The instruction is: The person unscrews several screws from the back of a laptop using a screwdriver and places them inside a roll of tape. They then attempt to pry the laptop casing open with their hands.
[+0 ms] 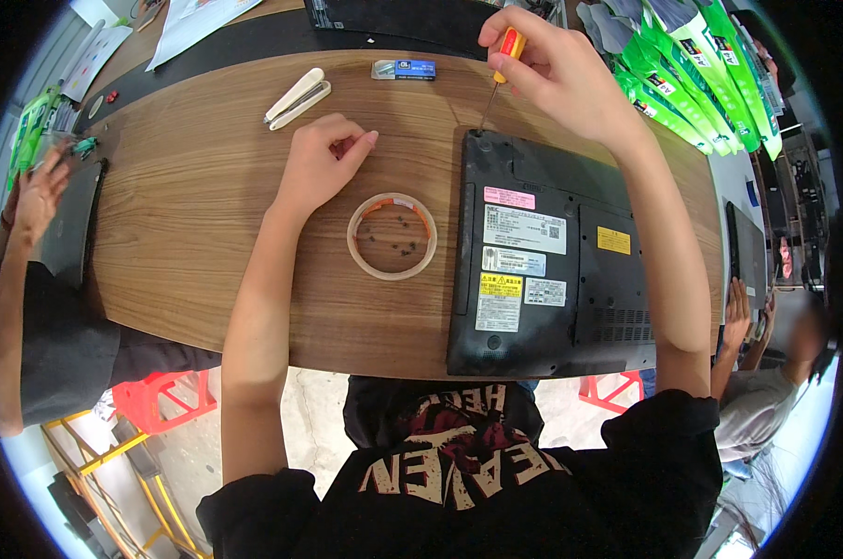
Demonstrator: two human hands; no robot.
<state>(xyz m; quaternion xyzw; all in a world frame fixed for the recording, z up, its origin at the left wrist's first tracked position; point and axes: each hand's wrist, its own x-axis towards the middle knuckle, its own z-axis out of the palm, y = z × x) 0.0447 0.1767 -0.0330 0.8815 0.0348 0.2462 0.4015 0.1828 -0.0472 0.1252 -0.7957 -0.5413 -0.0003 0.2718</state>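
A black laptop (571,191) lies upside down on the wooden table, its labelled underside facing up. My right hand (561,79) grips a screwdriver (508,53) by its red and yellow handle. Its thin shaft slants down to the laptop's far left corner, where the tip meets the casing; a screw there is too small to make out. My left hand (324,163) rests on the table with fingers curled in, and I see nothing in it. Beside it sits a round, roll-like ring (352,238) with several small dark screws (405,248) inside.
Past my left hand lie a cream stapler (298,98) and a small blue-labelled pack (405,70). Green paper packages (687,84) stand at the far right. A person's hand (41,196) is near another dark laptop (72,224) on the left; another person sits at right.
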